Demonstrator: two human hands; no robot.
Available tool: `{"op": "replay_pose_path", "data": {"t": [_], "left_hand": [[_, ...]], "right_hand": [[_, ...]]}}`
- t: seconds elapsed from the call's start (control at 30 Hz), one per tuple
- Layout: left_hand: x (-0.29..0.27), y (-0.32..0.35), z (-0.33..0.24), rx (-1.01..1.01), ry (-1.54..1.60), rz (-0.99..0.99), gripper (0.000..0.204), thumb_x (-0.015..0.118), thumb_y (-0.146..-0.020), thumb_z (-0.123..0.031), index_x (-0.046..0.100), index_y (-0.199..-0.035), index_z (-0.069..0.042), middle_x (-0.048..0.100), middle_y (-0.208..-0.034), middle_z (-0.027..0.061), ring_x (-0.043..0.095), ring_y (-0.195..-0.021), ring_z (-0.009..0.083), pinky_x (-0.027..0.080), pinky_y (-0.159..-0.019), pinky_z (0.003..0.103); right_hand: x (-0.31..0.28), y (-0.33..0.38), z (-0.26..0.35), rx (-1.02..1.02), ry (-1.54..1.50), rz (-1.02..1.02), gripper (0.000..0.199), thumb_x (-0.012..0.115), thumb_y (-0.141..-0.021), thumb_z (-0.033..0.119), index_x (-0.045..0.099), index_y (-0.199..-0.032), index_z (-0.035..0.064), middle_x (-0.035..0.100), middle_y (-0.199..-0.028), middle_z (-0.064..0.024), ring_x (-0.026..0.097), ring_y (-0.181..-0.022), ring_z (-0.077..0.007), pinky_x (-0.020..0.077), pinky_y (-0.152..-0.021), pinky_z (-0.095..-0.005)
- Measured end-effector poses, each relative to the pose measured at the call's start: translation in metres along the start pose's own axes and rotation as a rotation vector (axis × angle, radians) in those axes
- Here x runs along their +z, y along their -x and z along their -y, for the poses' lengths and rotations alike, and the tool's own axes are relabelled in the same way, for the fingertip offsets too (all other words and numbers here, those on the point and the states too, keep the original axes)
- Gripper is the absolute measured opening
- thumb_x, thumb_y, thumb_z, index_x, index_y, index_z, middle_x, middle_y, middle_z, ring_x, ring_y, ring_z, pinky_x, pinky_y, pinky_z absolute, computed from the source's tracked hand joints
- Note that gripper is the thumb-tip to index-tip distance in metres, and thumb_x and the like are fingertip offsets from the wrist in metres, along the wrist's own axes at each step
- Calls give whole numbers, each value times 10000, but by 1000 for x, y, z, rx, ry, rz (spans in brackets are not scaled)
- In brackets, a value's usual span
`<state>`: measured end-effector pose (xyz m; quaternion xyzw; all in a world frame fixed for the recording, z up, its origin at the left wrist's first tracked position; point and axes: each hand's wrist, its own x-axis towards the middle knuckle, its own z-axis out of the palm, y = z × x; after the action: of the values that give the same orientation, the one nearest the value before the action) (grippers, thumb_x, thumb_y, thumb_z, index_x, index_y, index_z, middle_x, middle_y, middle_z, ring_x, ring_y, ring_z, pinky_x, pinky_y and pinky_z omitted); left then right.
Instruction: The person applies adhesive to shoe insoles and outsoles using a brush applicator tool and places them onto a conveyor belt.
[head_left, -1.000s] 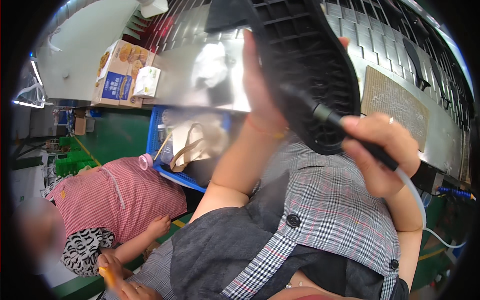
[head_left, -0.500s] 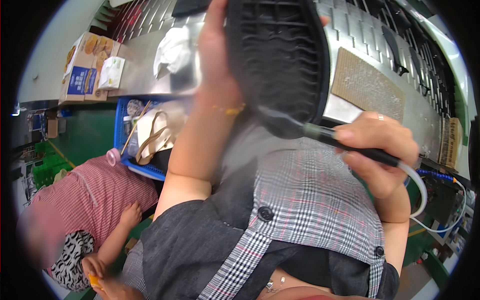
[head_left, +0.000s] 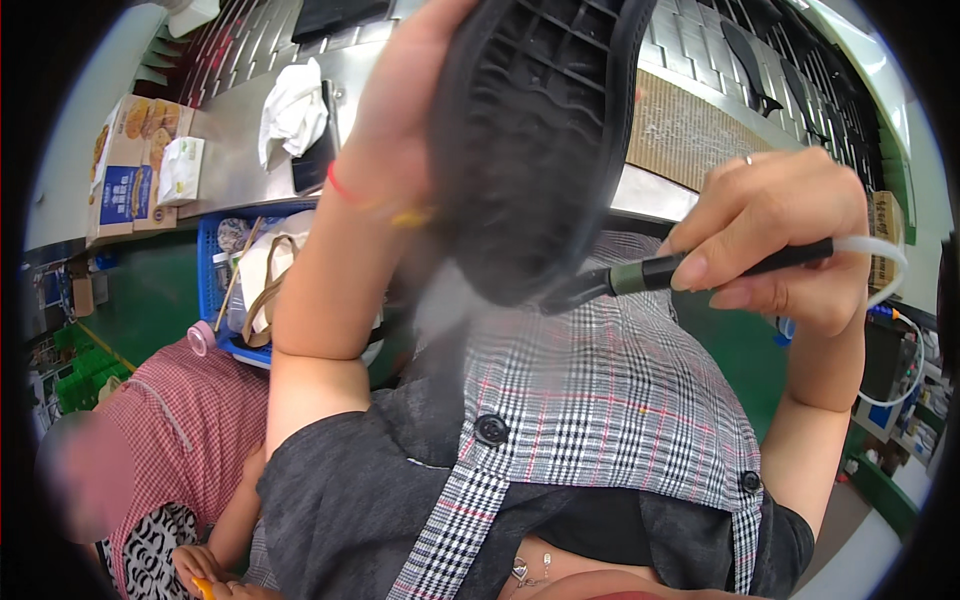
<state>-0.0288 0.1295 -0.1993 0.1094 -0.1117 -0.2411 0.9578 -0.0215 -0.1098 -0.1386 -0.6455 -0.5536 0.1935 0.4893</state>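
My left hand (head_left: 405, 105) grips a black shoe sole (head_left: 545, 150) by its left side and holds it up in front of my apron. The sole's ribbed, grid-patterned face is turned toward me, its lower part smeared by motion; my fingers behind it are hidden. Pinched in my right hand (head_left: 785, 225) is a slim brush (head_left: 660, 277) with a black handle, a greenish collar and a dark tip. A white hose (head_left: 880, 245) runs from its rear end. The tip is at the sole's lower right edge; whether it touches I cannot tell.
Beyond my hands is a metal slatted conveyor (head_left: 690, 45) with several black pieces and a ridged tan mat (head_left: 690, 130). On the left ledge lie a white cloth (head_left: 293, 110), a carton (head_left: 135, 170) and a tissue pack (head_left: 180, 170). A blue basket (head_left: 208, 265) stands below; a co-worker (head_left: 210, 400) sits nearby.
The sole has tilted and shifted slightly left and down. My right hand has risen and moved right; the brush tip has dropped from the sole's lower face to its lower right edge.
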Motion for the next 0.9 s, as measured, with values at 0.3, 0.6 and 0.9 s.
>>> {"op": "replay_pose_path", "data": {"t": [0.3, 0.6, 0.9], "left_hand": [[6, -17, 8, -242, 16, -118, 439, 418, -991, -355, 633, -1058, 22, 692, -957, 167, 682, -764, 237, 572, -693, 339], [-12, -42, -4, -273, -41, -165, 471, 380, -980, -355, 607, -1093, 41, 688, -954, 175, 686, -769, 225, 570, -679, 321], [-72, 38, 30, 273, -909, -5, 568, 510, -938, -347, 380, -1397, -39, 459, -1360, 230, 533, -1185, 349, 493, -966, 439]], "right_hand": [[-27, -18, 5, -119, 160, 247, 166, 707, -631, 83, 709, -760, -21, 670, -794, -199, 624, -569, -240, 468, -491, -287], [-66, -32, 1, -28, 327, 251, 205, 666, -602, 123, 700, -757, -6, 663, -775, -209, 580, -532, -233, 438, -505, -301], [-42, 37, 1, -183, 65, -208, 370, 546, -881, 189, 548, -1184, -23, 616, -1026, -232, 564, -893, -278, 429, -793, -347]]}}
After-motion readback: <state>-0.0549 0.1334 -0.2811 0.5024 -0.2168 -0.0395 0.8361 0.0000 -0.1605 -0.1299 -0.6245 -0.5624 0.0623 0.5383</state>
